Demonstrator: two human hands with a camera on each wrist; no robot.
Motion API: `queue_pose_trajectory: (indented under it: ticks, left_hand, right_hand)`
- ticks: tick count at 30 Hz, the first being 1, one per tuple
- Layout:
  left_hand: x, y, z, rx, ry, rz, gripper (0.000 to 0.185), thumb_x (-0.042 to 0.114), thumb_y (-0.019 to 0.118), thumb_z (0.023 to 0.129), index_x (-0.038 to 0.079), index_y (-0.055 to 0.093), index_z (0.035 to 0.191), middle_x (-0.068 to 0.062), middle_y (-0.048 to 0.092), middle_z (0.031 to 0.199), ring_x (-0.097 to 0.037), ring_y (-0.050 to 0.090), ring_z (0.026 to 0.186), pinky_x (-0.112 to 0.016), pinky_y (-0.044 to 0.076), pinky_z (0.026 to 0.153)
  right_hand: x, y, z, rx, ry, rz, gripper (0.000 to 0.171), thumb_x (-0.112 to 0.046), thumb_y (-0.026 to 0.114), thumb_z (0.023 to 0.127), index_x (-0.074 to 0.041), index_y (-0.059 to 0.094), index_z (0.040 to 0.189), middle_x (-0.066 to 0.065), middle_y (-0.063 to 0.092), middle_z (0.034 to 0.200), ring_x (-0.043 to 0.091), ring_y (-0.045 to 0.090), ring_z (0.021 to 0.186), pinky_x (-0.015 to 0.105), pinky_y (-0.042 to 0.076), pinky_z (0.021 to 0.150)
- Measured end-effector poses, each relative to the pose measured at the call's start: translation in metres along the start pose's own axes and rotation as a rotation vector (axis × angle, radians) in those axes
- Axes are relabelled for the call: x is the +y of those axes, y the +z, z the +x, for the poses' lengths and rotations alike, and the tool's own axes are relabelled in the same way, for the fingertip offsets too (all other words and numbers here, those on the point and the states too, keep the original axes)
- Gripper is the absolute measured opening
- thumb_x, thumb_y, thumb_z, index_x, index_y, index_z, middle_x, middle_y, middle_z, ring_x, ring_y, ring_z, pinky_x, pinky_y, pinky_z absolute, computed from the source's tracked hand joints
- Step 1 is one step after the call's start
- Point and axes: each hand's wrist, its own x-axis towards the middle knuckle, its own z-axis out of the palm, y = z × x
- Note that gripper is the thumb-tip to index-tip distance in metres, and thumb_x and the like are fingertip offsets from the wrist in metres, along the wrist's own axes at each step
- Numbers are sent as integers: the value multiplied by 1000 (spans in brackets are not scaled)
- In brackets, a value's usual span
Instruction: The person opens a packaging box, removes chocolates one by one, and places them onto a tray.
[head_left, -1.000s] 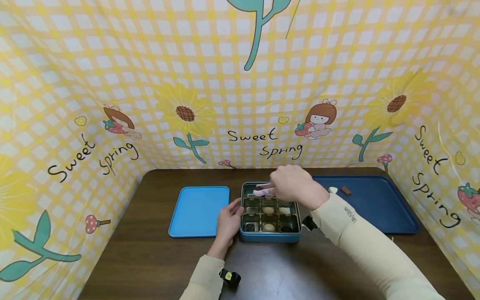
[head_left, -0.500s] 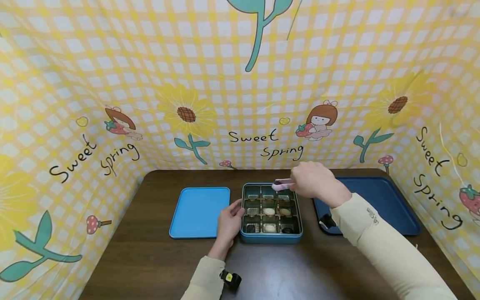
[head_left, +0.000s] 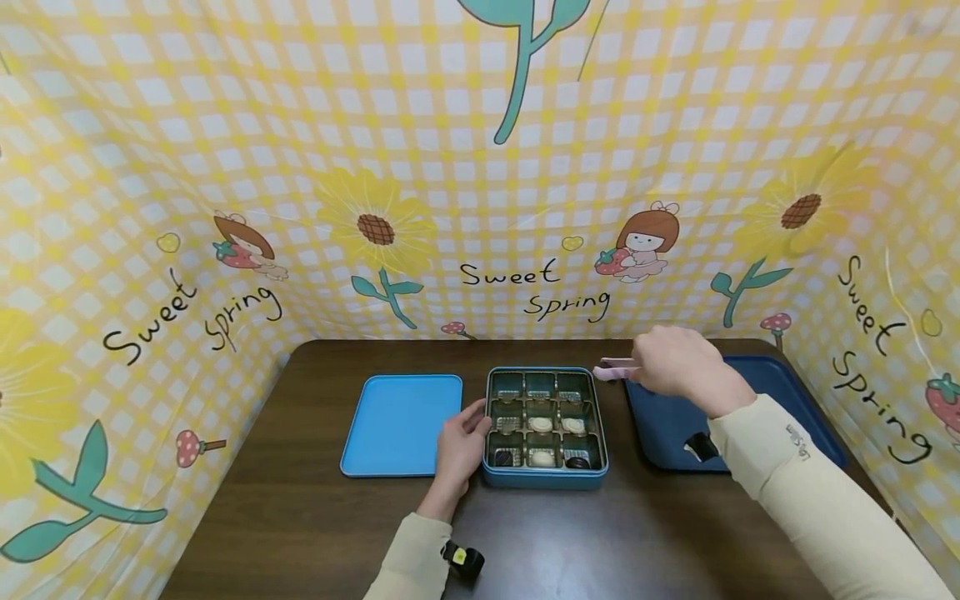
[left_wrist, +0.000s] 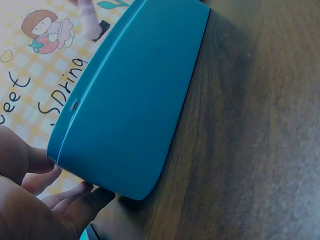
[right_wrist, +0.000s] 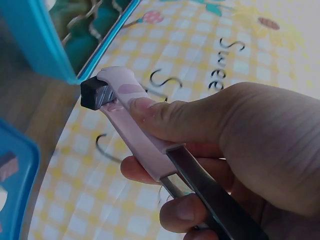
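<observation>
My right hand (head_left: 678, 367) grips pink-tipped metal tongs (right_wrist: 145, 135) just beyond the right back corner of the blue box. Pinched at their tips is a small dark chocolate-like block (right_wrist: 94, 95). The box (head_left: 545, 477) holds a clear divided insert with dark and white pieces in its front row. Two white pieces, one of them this white sweet (head_left: 540, 425), sit in the middle row; the back row shows bare compartments. My left hand (head_left: 459, 446) rests on the box's left side, thumb at the rim and fingers against the corner (left_wrist: 75, 205).
A light blue lid (head_left: 401, 425) lies left of the box. On the right is a dark blue tray (head_left: 660, 442), partly covered by my right arm; brown and white pieces on it, such as a brown block (right_wrist: 7, 166), show in the right wrist view. A checked cloth stands behind the table.
My right hand has moved right with the tongs, from over the box's back row to past its right corner, the dark block between the tips. My left hand stays at the box.
</observation>
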Motion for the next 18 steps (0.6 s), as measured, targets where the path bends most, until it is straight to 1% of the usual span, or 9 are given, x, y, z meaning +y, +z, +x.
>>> queue_pose_trajectory:
  ticks: [7, 12, 14, 18]
  left_hand:
    - [0, 0, 0, 0, -1, 4, 37, 14, 62, 102, 14, 64, 138, -18, 67, 129, -34, 62, 121, -55, 51, 97]
    - [0, 1, 0, 0, 0, 8, 36, 14, 62, 102, 14, 64, 138, -17, 67, 129, -34, 62, 122, -55, 50, 97]
    - [0, 1, 0, 0, 3, 11, 36, 15, 62, 102, 15, 64, 138, -17, 67, 129, -34, 61, 122, -55, 50, 97]
    - [-1, 2, 1, -2, -1, 5, 36, 15, 62, 102, 15, 64, 138, -17, 67, 129, -33, 62, 122, -54, 51, 97]
  right_hand:
    - [21, 2, -6, -39, 50, 35, 23, -32, 74, 91, -23, 71, 70, -1, 59, 69, 19, 53, 61, 34, 40, 53]
    - [31, 5, -9, -39, 54, 38, 27, -26, 73, 92, -20, 70, 66, -1, 56, 64, 17, 52, 57, 33, 39, 52]
    - [35, 7, -10, -41, 60, 27, 27, -26, 71, 94, -19, 70, 68, -1, 57, 64, 17, 52, 57, 33, 39, 51]
    - [43, 11, -13, -50, 79, 18, 22, -31, 72, 94, -17, 73, 76, -1, 59, 69, 18, 53, 59, 35, 41, 53]
